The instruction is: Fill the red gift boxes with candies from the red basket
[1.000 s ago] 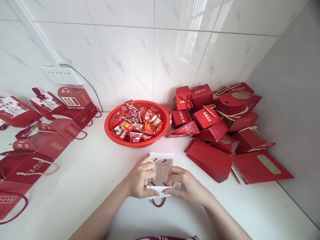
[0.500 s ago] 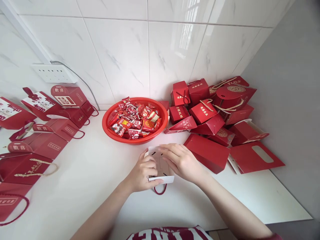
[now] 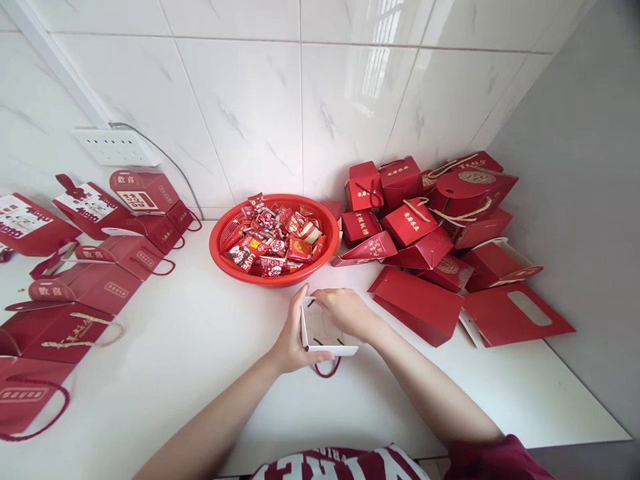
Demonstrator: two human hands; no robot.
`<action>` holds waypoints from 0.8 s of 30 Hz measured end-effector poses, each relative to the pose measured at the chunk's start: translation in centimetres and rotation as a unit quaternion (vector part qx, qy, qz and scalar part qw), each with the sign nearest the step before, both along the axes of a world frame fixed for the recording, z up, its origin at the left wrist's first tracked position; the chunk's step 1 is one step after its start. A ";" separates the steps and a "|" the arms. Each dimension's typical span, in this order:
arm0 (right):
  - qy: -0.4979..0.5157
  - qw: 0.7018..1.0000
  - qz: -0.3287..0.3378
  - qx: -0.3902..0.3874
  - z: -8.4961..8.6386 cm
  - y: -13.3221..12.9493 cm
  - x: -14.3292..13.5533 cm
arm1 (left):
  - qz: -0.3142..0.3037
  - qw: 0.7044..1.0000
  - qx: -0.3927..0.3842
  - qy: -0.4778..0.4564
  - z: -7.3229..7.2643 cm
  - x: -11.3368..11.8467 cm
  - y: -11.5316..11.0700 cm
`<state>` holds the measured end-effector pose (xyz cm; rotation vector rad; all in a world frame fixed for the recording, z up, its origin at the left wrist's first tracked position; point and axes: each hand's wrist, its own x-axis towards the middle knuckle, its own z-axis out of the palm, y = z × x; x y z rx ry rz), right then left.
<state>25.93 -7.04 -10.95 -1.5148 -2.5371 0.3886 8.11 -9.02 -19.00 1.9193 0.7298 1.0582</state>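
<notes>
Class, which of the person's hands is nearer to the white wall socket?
Left. The left hand is in front and to the right of the wall socket; the right hand is farther right, at the open box's right side.

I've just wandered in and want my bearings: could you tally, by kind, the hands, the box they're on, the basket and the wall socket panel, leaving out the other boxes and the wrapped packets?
Hands: 2 (left hand, right hand)
Open box: 1
Red basket: 1
Socket panel: 1
Total: 5
</notes>
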 end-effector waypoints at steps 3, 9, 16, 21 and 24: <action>-0.004 1.000 0.006 -0.009 0.3 0.5 0.3 | -0.051 0.994 -0.090 -0.021 -0.2 -0.1 0.4; -0.016 1.000 -0.009 -0.006 0.2 0.7 0.0 | -0.066 0.990 -0.123 0.008 0.5 -0.9 1.1; -0.009 1.000 -0.022 0.007 -0.3 0.9 -0.5 | -0.068 0.990 -0.104 0.063 1.2 -2.0 1.7; 0.006 0.999 -0.003 0.036 1.2 0.6 -0.1 | -0.057 0.994 -0.077 0.062 1.4 -2.0 1.6; 0.026 0.998 0.004 0.058 3.8 1.2 0.8 | -0.063 0.992 -0.093 0.056 1.2 -2.0 1.5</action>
